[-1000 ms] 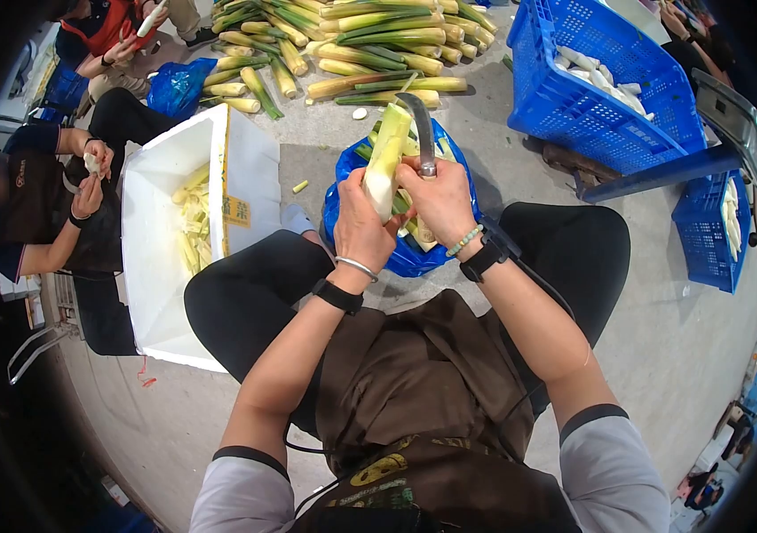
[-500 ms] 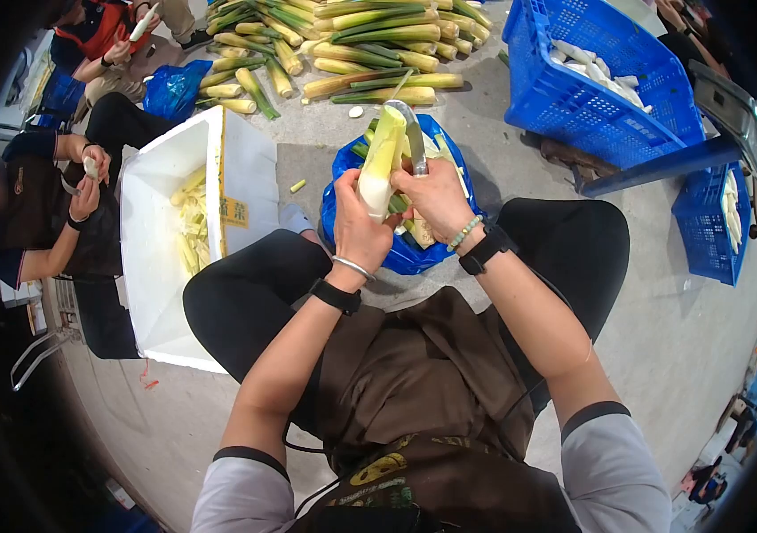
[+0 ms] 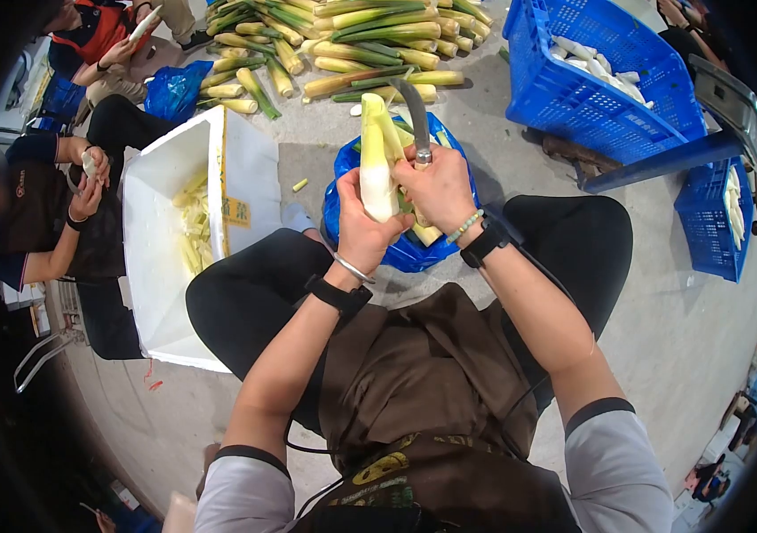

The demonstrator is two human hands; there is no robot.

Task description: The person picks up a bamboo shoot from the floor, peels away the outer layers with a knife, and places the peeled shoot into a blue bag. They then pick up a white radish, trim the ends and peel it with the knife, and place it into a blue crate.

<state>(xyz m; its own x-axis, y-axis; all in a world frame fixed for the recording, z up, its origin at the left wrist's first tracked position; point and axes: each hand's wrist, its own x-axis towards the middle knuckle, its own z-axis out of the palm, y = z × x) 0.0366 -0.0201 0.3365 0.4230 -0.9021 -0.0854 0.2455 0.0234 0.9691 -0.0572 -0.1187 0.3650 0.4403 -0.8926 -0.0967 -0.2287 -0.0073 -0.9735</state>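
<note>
My left hand (image 3: 366, 224) is closed around the lower part of a water bamboo shoot (image 3: 377, 178), pale white below and yellow-green at its upright leafy top. A small curved sickle (image 3: 416, 108) is gripped in my right hand (image 3: 439, 188), its blade pointing up and away from the shoot. The right thumb touches the side of the shoot, where a strip of husk stands slightly apart. Below both hands sits a blue plastic bag (image 3: 343, 169) holding green and pale husk pieces, partly hidden by the hands.
A white foam box (image 3: 249, 178) with yellowish husks stands to the left, beside a seated co-worker (image 3: 59, 195). Unpeeled shoots (image 3: 369, 44) are heaped ahead. At right are a blue crate (image 3: 538, 98) of white shoots, a smaller blue crate (image 3: 707, 222) and a metal-topped stand (image 3: 662, 164).
The sickle has swung upright and away from the shoot's top. The right hand has shifted slightly, and the husk now parts from the shoot's right side.
</note>
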